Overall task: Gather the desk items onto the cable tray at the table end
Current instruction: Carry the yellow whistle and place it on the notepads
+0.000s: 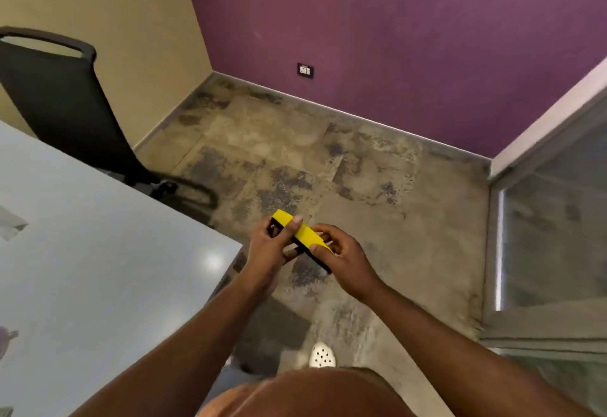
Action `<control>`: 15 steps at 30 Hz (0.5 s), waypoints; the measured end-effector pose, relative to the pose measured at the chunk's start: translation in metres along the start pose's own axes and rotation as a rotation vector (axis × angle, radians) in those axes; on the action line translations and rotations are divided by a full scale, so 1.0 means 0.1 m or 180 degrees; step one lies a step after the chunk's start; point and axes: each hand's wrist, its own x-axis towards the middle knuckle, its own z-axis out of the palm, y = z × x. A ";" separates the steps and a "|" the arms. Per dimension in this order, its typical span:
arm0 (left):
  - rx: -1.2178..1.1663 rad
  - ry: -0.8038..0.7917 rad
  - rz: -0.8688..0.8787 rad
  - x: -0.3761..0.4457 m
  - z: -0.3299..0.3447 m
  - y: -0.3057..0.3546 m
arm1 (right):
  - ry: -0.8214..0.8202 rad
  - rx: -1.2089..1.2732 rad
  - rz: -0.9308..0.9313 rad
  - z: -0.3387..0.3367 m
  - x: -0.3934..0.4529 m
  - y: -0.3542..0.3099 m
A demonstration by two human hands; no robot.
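Note:
A flat yellow and black item (303,234), long and narrow, is held in the air above the floor, just past the corner of the white table (98,252). My left hand (267,249) grips its far end with the thumb on the yellow face. Around its near end is my right hand (341,252), thumb also on top. Both hands are right of the table corner. No cable tray is in view.
A black office chair (65,104) stands behind the table at the left. Mottled carpet floor (328,160) stretches ahead to a purple wall (394,38) with a socket (305,70). A glass partition (551,219) is at the right. My white shoe (322,355) shows below.

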 end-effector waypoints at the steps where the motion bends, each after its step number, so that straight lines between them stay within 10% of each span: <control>1: 0.0044 -0.0025 -0.0020 0.06 0.14 0.00 | 0.0032 0.0075 0.0020 -0.14 0.02 0.01; 15: -0.0009 -0.0092 -0.0225 1.62 1.14 0.18 | 0.0203 0.0140 0.0340 -1.19 1.37 0.10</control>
